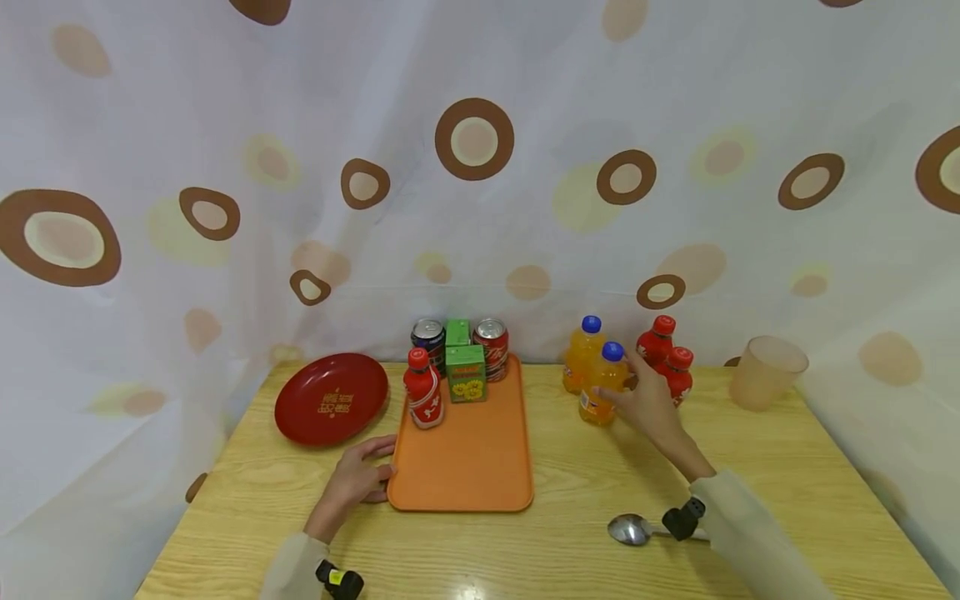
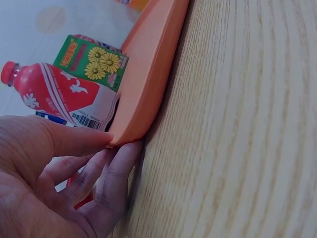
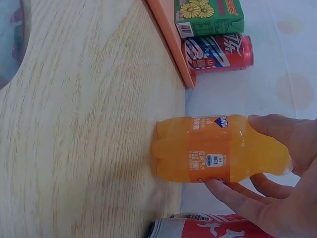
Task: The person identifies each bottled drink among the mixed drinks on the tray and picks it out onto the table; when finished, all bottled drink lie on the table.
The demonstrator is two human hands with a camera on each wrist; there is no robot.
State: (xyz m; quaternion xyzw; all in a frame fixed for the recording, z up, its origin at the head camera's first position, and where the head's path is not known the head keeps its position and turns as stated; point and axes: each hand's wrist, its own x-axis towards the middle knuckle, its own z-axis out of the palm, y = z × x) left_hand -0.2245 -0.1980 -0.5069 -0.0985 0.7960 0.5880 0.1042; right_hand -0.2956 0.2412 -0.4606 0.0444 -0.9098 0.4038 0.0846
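Observation:
My left hand (image 1: 356,477) pinches the left rim of an orange tray (image 1: 465,467), thumb on top and fingers under the edge in the left wrist view. On the tray's far part stand a red-and-white bottle (image 1: 424,390), two green drink cartons (image 1: 467,377), a dark can (image 1: 428,337) and a red can (image 1: 492,350). To the right of the tray, my right hand (image 1: 651,402) grips an orange soda bottle (image 3: 198,148) with a blue cap around its upper part. The bottle is upright, and a second orange soda bottle (image 1: 579,358) stands just behind it.
Two red-capped bottles (image 1: 678,379) stand right behind my right hand. A frosted cup (image 1: 765,375) is at the far right, and a spoon (image 1: 632,530) lies near my right wrist. Left of the tray lies a red plate (image 1: 300,408). A patterned cloth hangs behind the wooden table.

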